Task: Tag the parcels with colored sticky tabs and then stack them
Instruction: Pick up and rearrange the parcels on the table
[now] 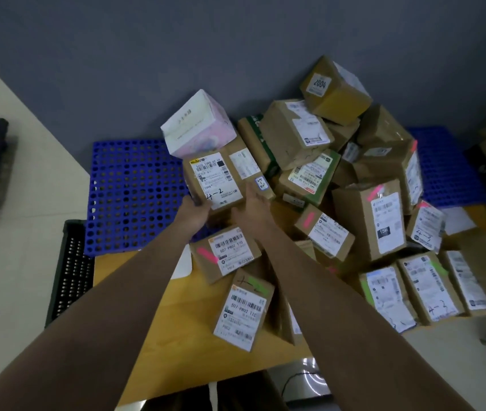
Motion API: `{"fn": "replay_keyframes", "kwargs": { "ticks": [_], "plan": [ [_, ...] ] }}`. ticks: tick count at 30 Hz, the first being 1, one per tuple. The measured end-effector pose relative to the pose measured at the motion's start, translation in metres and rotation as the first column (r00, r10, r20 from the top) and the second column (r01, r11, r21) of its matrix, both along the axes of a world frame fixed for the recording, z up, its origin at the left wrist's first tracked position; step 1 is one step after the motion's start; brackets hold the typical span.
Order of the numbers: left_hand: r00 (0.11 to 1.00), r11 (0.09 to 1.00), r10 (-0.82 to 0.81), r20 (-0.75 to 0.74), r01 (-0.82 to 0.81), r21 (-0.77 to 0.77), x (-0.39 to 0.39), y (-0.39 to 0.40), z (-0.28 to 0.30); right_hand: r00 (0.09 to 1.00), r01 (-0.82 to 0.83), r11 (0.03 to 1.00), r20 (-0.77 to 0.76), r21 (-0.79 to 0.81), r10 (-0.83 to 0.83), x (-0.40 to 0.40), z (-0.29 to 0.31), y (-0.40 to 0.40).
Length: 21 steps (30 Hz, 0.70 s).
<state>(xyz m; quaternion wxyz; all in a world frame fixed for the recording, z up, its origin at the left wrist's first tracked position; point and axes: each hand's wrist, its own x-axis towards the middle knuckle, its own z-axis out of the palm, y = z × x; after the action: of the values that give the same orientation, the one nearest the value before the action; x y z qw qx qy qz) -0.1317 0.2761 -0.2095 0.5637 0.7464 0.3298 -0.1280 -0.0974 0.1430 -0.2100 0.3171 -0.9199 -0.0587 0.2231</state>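
Both my arms reach forward to a brown cardboard parcel [224, 176] with a white label marked "4-2". My left hand [196, 213] grips its near left corner and my right hand [255, 203] holds its near right edge. A white and pink box [198, 127] leans on top of that parcel at the back. Just below my hands lies a parcel with a pink tab [225, 253], and nearer still a parcel with a green tab [244, 310]. A heap of several brown parcels [339, 161] rises to the right, some bearing pink tabs.
The parcels lie on a wooden table [135, 280] and on a blue perforated pallet [130, 191] against a grey wall. A black slotted crate [70, 271] stands left of the table. More labelled parcels [425, 289] lie in a row at the right.
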Motion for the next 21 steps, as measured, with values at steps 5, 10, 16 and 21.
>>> {"fn": "replay_keyframes", "kwargs": {
  "ticks": [5, 10, 16, 21],
  "plan": [
    [0.994, 0.994, 0.106, 0.003, -0.105, -0.03, -0.002, -0.008, -0.012, 0.998, -0.026, 0.997, -0.058, 0.07, 0.03, -0.008, -0.004, -0.013],
    [0.995, 0.988, 0.083, -0.047, -0.076, 0.137, -0.008, -0.005, -0.019, 0.99, -0.131, 0.975, -0.037, 0.178, 0.14, -0.022, -0.003, -0.03],
    [0.979, 0.788, -0.197, 0.061, 0.121, 0.604, -0.017, -0.055, 0.003, 0.984, -0.063, 0.962, 0.179, 0.265, 0.015, -0.034, 0.0, -0.097],
    [0.871, 0.725, -0.49, 0.025, 0.391, 0.567, -0.03, -0.111, 0.004, 0.949, 0.045, 0.999, 0.313, 0.02, -0.049, -0.059, -0.016, -0.169]
  ]
}}
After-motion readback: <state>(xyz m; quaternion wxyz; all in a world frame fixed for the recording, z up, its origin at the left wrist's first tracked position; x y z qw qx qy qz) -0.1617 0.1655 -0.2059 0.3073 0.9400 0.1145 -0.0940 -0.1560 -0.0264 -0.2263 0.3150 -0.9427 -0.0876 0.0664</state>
